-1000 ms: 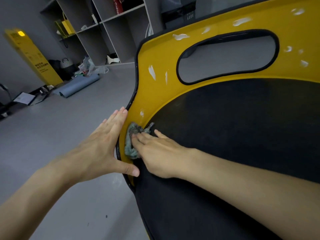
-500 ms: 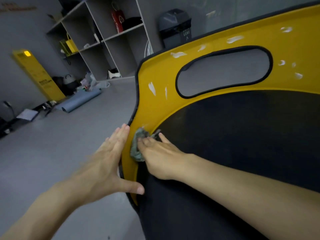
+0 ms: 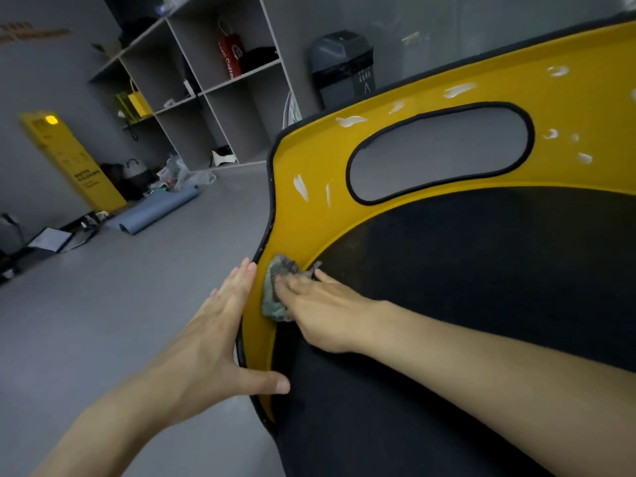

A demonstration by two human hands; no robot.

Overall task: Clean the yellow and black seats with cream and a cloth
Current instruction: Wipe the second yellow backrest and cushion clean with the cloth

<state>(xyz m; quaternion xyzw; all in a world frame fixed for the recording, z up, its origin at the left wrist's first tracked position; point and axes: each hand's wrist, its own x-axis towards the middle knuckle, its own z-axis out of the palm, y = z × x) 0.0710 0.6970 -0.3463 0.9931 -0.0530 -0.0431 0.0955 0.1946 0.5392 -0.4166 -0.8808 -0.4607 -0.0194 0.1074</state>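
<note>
right grip (image 3: 323,311) lies flat and released, straight fingers pressing the cloth (image 3: 273,304) onto the yellow rim of the seat (image 3: 481,287), at its left side where yellow meets black. left grip (image 3: 213,342), also flat and released, rests against the seat's outer left edge, thumb across the rim. cream (image 3: 300,187) dabs dot the rim above the cloth. a shelf (image 3: 206,91) stands behind the seat.

The right hand (image 3: 323,311) presses a grey-green cloth (image 3: 275,292) onto the yellow band of the seat (image 3: 303,232), close to its left edge where yellow meets black. Its fingers are blurred but seem to lie flat. The left hand (image 3: 213,342) lies flat against the seat's outer left edge, thumb across the rim. White cream smears (image 3: 300,187) dot the yellow around the oval cut-out (image 3: 440,153).
</note>
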